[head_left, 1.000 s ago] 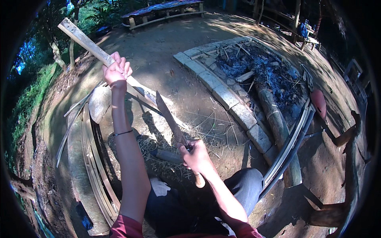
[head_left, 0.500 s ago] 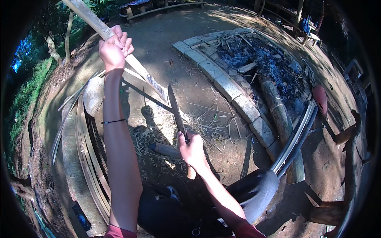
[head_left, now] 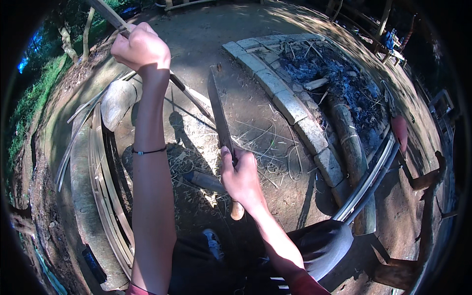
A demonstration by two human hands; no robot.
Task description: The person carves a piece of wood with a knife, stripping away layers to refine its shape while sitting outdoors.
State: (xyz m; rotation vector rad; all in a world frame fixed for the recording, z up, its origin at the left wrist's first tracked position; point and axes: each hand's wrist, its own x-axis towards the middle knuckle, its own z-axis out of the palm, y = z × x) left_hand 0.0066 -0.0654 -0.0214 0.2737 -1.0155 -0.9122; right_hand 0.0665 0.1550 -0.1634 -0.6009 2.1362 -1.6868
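Note:
My left hand [head_left: 145, 49] is raised at the upper left, fingers wrapped round a long split-bamboo strip [head_left: 107, 14]. The strip slants from the top edge down toward the ground in the middle, with its narrow side showing below the fist. In my right hand [head_left: 242, 181] is a machete [head_left: 221, 113], its dark blade pointing up and away and the wooden butt of its handle sticking out below the palm. The blade tip lies just right of the strip's lower part; whether they touch I cannot tell. Thin shavings [head_left: 255, 142] litter the ground beneath.
Left of me, several bamboo strips [head_left: 104, 172] lie along a log [head_left: 84, 196] beside a pale stone-like lump [head_left: 118, 104]. A block-edged fire pit [head_left: 290, 105] with ash and a thick bamboo pole [head_left: 346, 132] is at right. A dark-ended cylindrical piece [head_left: 204, 182] lies near my right hand.
My left wrist has turned and the fist appears larger. The bamboo strip has rotated from its broad pale face to a narrow, darker side. My right hand keeps its hold on the machete.

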